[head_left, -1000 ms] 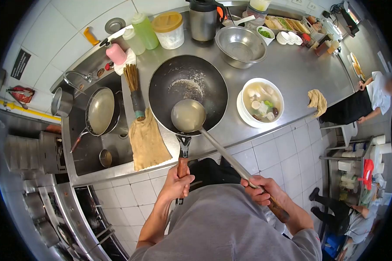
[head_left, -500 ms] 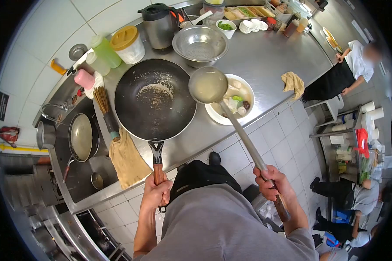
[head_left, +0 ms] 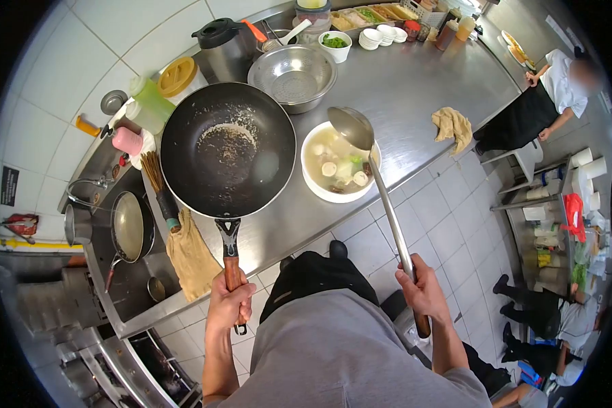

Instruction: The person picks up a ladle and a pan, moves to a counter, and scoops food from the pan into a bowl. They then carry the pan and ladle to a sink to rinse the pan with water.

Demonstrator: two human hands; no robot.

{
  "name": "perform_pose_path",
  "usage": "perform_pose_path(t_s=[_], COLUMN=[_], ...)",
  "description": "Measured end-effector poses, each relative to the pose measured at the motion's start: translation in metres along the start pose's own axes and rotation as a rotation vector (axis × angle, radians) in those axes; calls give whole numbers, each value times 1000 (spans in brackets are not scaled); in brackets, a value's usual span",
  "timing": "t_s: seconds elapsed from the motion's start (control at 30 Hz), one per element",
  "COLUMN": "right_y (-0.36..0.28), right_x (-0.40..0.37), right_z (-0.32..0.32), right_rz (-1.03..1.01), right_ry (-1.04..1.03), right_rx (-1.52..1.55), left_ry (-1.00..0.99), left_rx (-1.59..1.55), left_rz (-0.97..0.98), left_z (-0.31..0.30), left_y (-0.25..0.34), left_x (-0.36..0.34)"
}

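My left hand [head_left: 228, 300] is closed round the wooden handle of a black wok [head_left: 214, 173], whose inside shows pale residue. My right hand [head_left: 421, 289] grips the long handle of a metal ladle [head_left: 352, 128]. The ladle's bowl is tipped over the far right rim of a white bowl [head_left: 311, 185]. Broth with pale round slices, a bit of green and darker pieces fills that bowl. Just beyond it stands a perforated metal colander [head_left: 294, 76].
A steel counter [head_left: 404, 88] carries a folded cloth [head_left: 451, 128], a brush [head_left: 162, 194] and a tan towel [head_left: 192, 257]. The sink at left holds another pan [head_left: 129, 224]. A person [head_left: 547, 102] stands at the far right, others below.
The ladle has tilted and shifted right, so its bowl no longer holds level broth. The white bowl looks fuller. The wok sits slightly further left in view.
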State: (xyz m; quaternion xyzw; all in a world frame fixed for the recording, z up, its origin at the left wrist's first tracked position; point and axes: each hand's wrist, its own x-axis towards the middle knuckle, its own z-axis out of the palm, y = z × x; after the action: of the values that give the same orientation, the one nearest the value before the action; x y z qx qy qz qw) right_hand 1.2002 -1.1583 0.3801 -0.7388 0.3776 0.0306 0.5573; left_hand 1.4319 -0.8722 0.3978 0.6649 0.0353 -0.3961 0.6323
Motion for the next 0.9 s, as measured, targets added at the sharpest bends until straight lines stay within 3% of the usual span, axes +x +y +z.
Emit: perform_pose_path(t_s=[0.13, 0.37, 0.9], right_y=[-1, 7, 38], right_x=[4, 19, 25], right_z=[-6, -23, -42], right_rz=[-91, -171, -102], right_ry=[93, 74, 1], right_rx=[-172, -147, 25], left_ry=[22, 20, 184], left_rx=[27, 169, 607], left_rz=[24, 66, 209], left_z=[13, 33, 85], left_y=[7, 15, 22], left_x=[-3, -7, -5])
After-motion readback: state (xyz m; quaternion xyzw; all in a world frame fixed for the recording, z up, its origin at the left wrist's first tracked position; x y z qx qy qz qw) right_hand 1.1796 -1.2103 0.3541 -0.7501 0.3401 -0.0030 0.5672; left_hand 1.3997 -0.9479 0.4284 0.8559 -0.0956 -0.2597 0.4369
